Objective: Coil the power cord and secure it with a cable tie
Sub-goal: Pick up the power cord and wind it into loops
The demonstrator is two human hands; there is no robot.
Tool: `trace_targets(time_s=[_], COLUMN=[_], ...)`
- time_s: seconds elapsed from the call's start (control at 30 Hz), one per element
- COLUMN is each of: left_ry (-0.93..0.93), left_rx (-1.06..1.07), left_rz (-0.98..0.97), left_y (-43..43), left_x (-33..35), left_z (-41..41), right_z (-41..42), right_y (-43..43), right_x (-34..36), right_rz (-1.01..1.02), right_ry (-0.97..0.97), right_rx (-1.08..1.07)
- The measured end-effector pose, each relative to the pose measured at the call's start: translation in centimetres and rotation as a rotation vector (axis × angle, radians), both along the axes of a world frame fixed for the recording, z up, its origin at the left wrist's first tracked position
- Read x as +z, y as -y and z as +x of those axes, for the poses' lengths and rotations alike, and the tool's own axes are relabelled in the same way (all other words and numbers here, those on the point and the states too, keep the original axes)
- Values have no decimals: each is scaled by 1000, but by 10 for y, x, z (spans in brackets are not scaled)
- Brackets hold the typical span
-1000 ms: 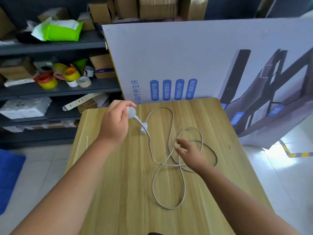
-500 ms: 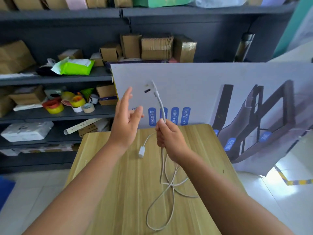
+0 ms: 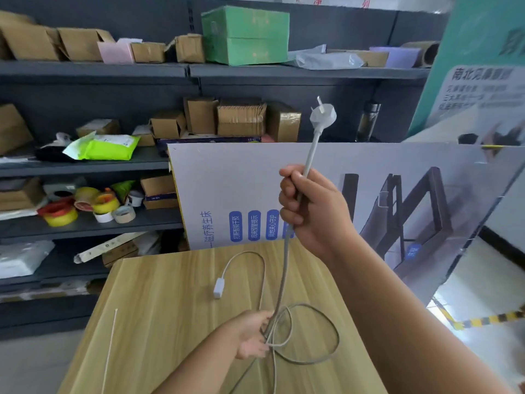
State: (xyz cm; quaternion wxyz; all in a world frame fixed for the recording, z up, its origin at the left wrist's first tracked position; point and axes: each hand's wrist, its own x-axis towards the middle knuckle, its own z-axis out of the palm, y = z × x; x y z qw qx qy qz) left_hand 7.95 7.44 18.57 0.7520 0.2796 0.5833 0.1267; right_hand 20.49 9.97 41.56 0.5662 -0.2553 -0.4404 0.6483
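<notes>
At 6 o'clock the left hand (image 3: 251,335) pinches the one white power cord (image 3: 282,280) where its two loose loops lie on the wooden surface (image 3: 159,308). One cable tie (image 3: 110,348) lies at 8 o'clock. Farther off, at 1 o'clock, the right hand (image 3: 315,214) clenches the cord upright below its single plug (image 3: 323,116).

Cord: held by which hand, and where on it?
Both. Right hand grips the cord just below the plug; left hand grips it lower, just above the table.
</notes>
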Motion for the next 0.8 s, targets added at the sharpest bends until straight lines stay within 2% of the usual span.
trace_targets(time_s=[0.07,0.13,0.27,0.4,0.5,0.63,0.73,0.8], left_ry=[293,432,456,291,315,397,358,320], left_rx=[288,598,856,783,720,633,533,453], left_rz=[-78,-75,172,496,697,803,833,818], left_y=[-4,-16,-37,-36,-29,-14,-5,-5], left_x=[-1,2,16,58,87,104,106,101], left_z=[6,9,-10,-27,-20,-8,-7,-11], right_z=[7,15,26,20,1,-28,-39,-40], right_y=[6,10,9,2,5,12,16,15], right_x=[1,-4,-38,-90,-119,-143,-143,-139], right_rz=[-3,-27,-84,-128,-89,-24,-20,18], right_ry=[39,87,357,475,571,622,575,646], right_rx=[-3,-23,-176,-222,-201,-48,-38,-56])
